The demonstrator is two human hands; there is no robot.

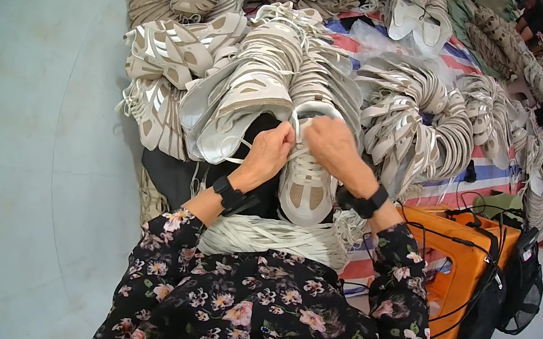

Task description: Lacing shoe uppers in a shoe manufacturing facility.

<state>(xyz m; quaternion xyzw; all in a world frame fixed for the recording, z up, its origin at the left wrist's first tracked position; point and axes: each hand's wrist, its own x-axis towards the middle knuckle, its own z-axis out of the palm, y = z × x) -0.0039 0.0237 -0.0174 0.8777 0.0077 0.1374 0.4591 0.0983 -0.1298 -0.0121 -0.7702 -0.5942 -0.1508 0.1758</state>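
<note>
A beige and white shoe upper lies toe toward me, its white laces crossing over the tongue. My left hand is beside its opening, thumb and fingers pinched on a white shoelace. Over the top of the upper is my right hand, slightly blurred, with fingers curled closed; what they grip is hidden. Just beyond both hands, a double row of nested shoe uppers runs away from me. Across my lap rests a thick bundle of pale shoelaces.
More uppers are piled at left, and curved stacks of uppers lie at right on a striped red, white and blue sheet. An orange plastic stool with black cables and a black mesh bag stands at near right.
</note>
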